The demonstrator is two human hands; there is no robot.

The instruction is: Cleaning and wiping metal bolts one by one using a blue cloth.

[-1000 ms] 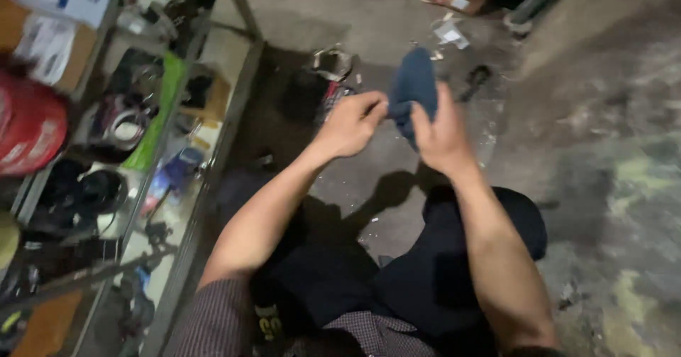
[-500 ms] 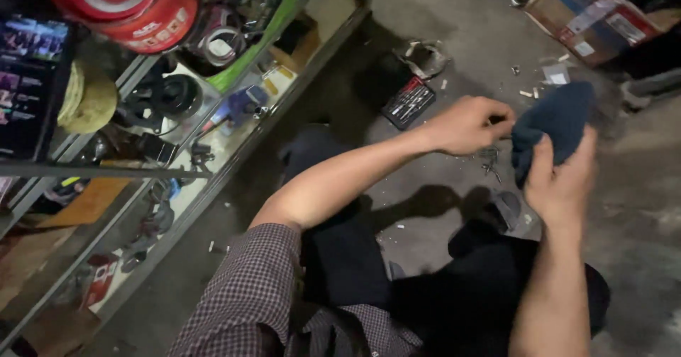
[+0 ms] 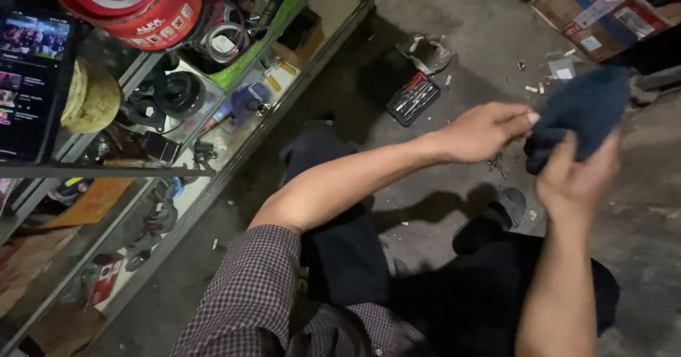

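Grip, right hand [image 3: 576, 179]: closed on a dark blue cloth [image 3: 585, 112], thumb laid up against its near face; the cloth is held up in the air above the floor, at the upper right of the view.
Grip, left hand [image 3: 486, 130]: fingertips pinched together on the left edge of the dark blue cloth; forearm stretched across the middle of the view.
Cloth: bunched, soft-looking, held between both hands, well clear of the concrete floor [image 3: 454, 16].
Below the hands: small metal bits [image 3: 495, 162] seen just under the left hand; whether they hang from the hand or lie on the floor cannot be told.
Floor, near: a black case of screwdriver bits [image 3: 413, 99] lying open, left of the left hand; a crumpled grey piece [image 3: 428, 52] just beyond it.
Floor, far: a cardboard box [image 3: 596, 13] at the upper right; small scraps scattered beside it.
Shelf: a metal-framed glass shelf unit [image 3: 284, 108] along the left, crowded with parts; a red tin [image 3: 135, 6] on top, a lit screen [image 3: 32, 80] at the far left.
Posture: legs in dark trousers [image 3: 340, 257] folded on the floor; checked sleeve [image 3: 248, 293] on the left arm.
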